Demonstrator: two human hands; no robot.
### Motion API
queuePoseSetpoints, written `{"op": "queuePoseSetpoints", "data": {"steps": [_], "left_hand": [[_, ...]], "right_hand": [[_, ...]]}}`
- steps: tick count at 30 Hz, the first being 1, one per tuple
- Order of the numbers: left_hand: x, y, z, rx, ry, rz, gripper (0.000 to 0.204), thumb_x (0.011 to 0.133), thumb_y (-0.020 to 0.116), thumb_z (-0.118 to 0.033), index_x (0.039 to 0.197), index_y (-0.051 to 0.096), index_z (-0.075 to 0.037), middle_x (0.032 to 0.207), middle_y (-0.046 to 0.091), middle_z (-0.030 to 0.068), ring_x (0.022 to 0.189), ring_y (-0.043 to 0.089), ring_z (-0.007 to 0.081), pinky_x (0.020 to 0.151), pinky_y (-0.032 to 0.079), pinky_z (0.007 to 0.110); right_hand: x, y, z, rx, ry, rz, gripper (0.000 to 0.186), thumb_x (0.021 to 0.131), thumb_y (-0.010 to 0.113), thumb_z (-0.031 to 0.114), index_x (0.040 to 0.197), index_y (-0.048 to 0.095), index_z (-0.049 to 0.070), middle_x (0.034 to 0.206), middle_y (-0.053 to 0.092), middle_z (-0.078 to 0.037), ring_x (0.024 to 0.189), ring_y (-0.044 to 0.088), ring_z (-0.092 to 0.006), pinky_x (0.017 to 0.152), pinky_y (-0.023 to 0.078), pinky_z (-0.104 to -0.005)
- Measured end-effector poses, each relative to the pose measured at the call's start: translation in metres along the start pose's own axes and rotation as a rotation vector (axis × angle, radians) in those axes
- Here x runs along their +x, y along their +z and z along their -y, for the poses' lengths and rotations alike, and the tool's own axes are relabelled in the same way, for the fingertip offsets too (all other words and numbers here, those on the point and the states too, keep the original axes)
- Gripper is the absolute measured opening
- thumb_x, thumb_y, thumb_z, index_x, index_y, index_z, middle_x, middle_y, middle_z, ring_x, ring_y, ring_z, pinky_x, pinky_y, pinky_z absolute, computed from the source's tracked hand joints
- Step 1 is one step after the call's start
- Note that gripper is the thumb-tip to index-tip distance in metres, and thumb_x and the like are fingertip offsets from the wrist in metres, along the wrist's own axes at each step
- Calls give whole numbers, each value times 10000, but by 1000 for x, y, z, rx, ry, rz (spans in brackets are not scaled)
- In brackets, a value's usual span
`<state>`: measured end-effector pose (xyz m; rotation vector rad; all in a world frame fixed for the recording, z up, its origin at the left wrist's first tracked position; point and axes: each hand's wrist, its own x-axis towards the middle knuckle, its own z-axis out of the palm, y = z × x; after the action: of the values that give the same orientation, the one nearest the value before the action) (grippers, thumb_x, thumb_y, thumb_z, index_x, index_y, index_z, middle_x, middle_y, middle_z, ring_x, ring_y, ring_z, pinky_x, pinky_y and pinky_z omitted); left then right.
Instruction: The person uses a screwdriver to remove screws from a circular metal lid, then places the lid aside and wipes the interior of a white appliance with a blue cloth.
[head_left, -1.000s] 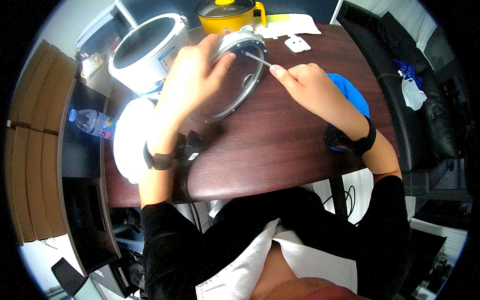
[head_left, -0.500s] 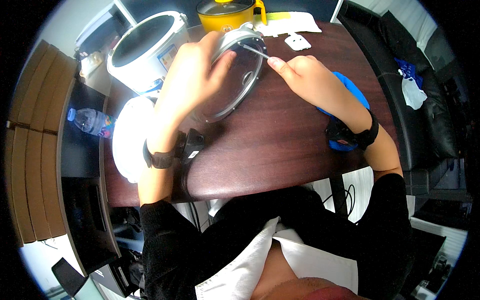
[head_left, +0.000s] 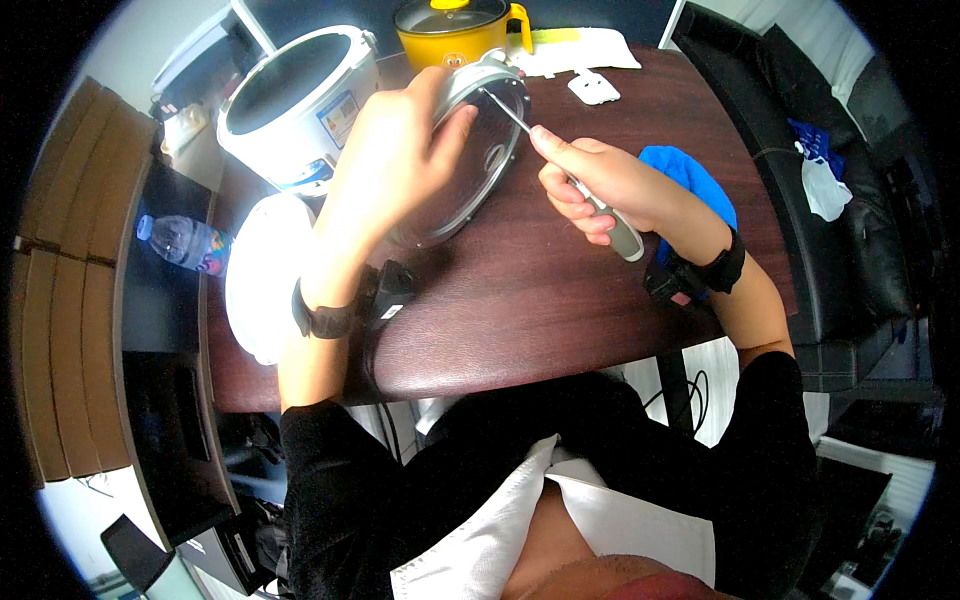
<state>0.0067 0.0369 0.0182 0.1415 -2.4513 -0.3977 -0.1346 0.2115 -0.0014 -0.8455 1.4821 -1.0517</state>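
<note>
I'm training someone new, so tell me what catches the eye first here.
Probably the bright yellow pot at the far edge of the dark table. Next, in the upper middle, the left hand grips a round see-through lid, and the right hand holds a slim tool with its tip near the rim. A vivid blue item shows at the right, partly hidden.

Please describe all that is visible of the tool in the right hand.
The tool looks like a screwdriver: thin, straight, metallic shaft; thick grey and white handle, partly hidden by the right hand, which grips it. It slants, tip up and left at the rim of the round clear cover; contact is unclear.
</note>
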Motion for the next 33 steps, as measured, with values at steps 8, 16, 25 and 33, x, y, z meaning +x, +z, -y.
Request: {"op": "queuePoseSetpoints", "data": {"steps": [8,16,25,33], "left_hand": [[1,-3,7,30,-61,22,413,847,641,-302,1136,619,-8,729,655,222,711,678,347,670,532,409],[5,0,10,47,-82,-7,422,822,665,-408,1055,649,-56,644,642,154,627,671,308,618,528,383],[11,6,20,37,-64,-114,336,799,742,-371,924,681,-65,594,619,117,544,640,239,534,482,325],[11,10,20,30,-55,-98,374,800,731,-413,920,677,-63,617,629,131,520,625,272,530,479,356]], "right_hand": [[-4,-20,19,-374,-339,-394,635,965,413,579,551,446,98,453,415,21,343,409,-72,337,334,-228],[47,-39,53,-689,-652,-610,519,935,521,548,828,600,46,512,447,52,383,422,-32,352,331,-183],[68,-39,46,-678,-681,-480,431,949,556,453,985,669,38,541,494,46,414,443,-27,385,349,-179],[56,-33,55,-611,-434,-497,289,899,655,283,970,696,6,743,659,-91,641,575,-125,588,467,-261]]}}
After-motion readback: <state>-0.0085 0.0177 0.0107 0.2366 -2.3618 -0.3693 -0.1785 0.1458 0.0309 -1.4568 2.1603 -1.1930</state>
